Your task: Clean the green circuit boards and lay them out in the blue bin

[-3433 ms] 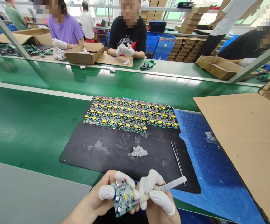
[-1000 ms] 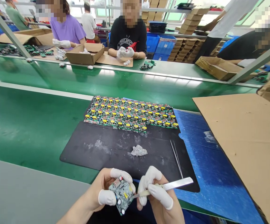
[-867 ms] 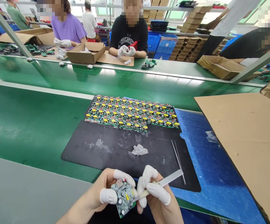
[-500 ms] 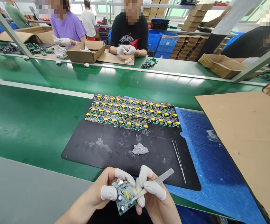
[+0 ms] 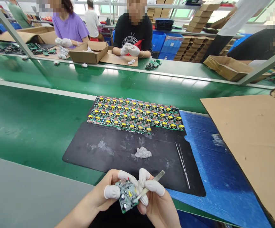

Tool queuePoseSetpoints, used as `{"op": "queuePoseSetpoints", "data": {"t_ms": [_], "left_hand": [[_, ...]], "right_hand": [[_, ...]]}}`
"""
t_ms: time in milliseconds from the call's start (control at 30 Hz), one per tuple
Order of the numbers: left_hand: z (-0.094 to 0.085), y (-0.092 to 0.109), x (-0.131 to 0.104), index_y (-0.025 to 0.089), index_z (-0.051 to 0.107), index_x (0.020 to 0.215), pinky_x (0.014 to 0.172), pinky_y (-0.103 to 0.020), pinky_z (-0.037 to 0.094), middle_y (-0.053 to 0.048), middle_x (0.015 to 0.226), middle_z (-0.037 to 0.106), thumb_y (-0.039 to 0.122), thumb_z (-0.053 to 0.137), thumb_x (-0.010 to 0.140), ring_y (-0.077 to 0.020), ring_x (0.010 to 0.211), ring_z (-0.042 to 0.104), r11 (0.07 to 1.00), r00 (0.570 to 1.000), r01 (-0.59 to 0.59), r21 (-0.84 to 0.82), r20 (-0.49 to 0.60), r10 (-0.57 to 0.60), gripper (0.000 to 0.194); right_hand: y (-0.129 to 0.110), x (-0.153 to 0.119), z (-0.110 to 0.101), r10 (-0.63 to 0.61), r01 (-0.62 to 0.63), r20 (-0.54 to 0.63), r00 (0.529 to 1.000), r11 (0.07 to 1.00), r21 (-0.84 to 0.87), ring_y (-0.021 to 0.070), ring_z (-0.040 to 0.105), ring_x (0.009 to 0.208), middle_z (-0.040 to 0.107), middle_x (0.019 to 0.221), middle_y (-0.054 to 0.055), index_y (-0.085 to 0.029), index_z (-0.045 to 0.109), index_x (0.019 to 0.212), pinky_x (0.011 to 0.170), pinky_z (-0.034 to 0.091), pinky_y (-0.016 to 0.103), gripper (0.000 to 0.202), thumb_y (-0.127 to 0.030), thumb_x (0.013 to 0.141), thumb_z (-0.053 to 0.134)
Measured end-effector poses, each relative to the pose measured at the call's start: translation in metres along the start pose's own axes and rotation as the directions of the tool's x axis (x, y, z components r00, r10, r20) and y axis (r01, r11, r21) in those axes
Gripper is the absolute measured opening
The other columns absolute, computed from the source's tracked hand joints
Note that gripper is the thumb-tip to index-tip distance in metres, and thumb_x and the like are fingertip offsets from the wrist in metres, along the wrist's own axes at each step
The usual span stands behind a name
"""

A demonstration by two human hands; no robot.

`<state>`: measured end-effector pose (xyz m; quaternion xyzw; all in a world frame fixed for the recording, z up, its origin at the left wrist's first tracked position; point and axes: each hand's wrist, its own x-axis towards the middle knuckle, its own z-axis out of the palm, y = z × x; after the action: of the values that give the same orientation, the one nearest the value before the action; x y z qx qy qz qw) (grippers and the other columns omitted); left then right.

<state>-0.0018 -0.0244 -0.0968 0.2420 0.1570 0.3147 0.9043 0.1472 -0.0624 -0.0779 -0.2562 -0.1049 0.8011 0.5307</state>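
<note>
The left grip (image 5: 110, 187) pinches a grey-coated circuit board (image 5: 127, 199) between thumb and fingers. Beyond both grips, rows of yellow-topped boards (image 5: 132, 114) lie on a black mat (image 5: 82, 155); a grey lump (image 5: 143, 153) sits nearer. The right grip (image 5: 156, 196), just beside the circuit board, pinches a slim flat tool (image 5: 160, 175), its lower end at the board's right side. Right of both grips, tweezers (image 5: 182, 164) rest on the mat.
</note>
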Motion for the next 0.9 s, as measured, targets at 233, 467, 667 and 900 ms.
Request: {"op": "queuePoseSetpoints", "data": {"t_ms": [233, 467, 667, 900], "left_hand": [[-0.008, 0.004, -0.002, 0.017, 0.079, 0.101, 0.056, -0.013, 0.054, -0.009, 0.087, 0.079, 0.037, 0.084, 0.07, -0.0116, 0.064, 0.071, 0.993, 0.991, -0.063, -0.102, -0.123, 0.051, 0.038], [-0.018, 0.002, -0.005, 0.022, 0.079, 0.105, 0.064, -0.016, 0.058, -0.009, 0.094, 0.08, 0.04, 0.079, 0.079, -0.0131, 0.069, 0.074, 0.98, 0.986, -0.08, -0.18, -0.158, 0.051, 0.032], [-0.024, 0.002, -0.001, 0.02, 0.078, 0.103, 0.064, -0.015, 0.059, -0.007, 0.096, 0.079, 0.038, 0.079, 0.079, -0.0134, 0.076, 0.074, 0.955, 0.983, -0.056, -0.291, -0.183, 0.002, 0.03], [-0.019, 0.002, 0.0, 0.021, 0.078, 0.102, 0.059, -0.014, 0.057, -0.005, 0.094, 0.08, 0.037, 0.079, 0.079, -0.01, 0.066, 0.071, 0.946, 0.982, -0.075, -0.316, -0.189, 0.015, 0.028]], "right_hand": [[-0.025, -0.002, -0.011, -0.774, 0.35, -0.113, 0.623, 0.405, -0.845, 0.0168, 0.066, 0.067, 0.069, 0.076, 0.002, -0.022, 0.067, 0.081, 0.065, 0.057, 0.029, 0.01, -0.031, 0.085, 0.066], [-0.017, 0.012, -0.04, -0.662, 0.112, 0.553, 0.506, -0.585, -0.803, 0.0209, 0.07, 0.076, 0.072, 0.087, 0.009, -0.018, 0.063, 0.105, 0.069, 0.061, 0.032, 0.018, -0.014, 0.093, 0.05], [-0.014, 0.007, -0.041, -0.512, 0.138, 0.665, 0.544, -0.727, -0.673, 0.0249, 0.069, 0.081, 0.072, 0.087, 0.013, -0.014, 0.063, 0.11, 0.065, 0.061, 0.034, 0.028, -0.006, 0.089, 0.046], [-0.006, -0.015, -0.01, -0.878, 0.271, 0.096, 0.469, 0.04, -0.962, 0.0192, 0.064, 0.074, 0.069, 0.084, 0.002, -0.029, 0.071, 0.091, 0.075, 0.052, 0.031, 0.019, -0.013, 0.081, 0.069]]}}
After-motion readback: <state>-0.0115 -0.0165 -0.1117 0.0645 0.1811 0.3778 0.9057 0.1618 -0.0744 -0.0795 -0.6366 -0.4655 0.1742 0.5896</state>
